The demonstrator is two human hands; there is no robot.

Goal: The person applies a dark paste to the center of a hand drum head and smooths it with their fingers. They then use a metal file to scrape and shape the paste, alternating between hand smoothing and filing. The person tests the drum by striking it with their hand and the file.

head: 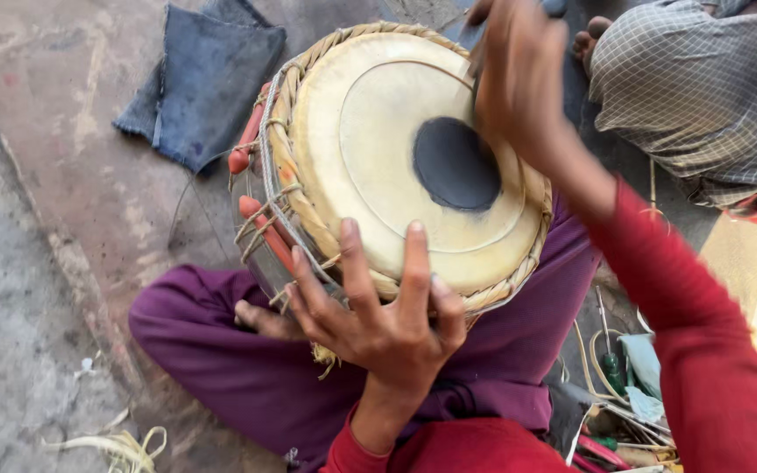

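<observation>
A round drum (370,149) with a pale skin head and a black centre spot (456,165) lies tilted in my lap, on my purple trousers (221,350). A braided rim and leather straps with reddish wooden pegs (260,229) run down its side. My left hand (378,315) grips the drum's near edge, fingers spread over the rim and thumb on the straps. My right hand (519,79), blurred, is over the far right rim. It is closed around a thin dark tool (475,57), mostly hidden by the fingers.
A folded blue denim cloth (208,79) lies on the concrete floor at upper left. Another person in checked cloth (703,88) sits at upper right, a foot showing. Several tools and strips (624,394) are heaped at lower right. Pale fibre strips (120,447) lie at lower left.
</observation>
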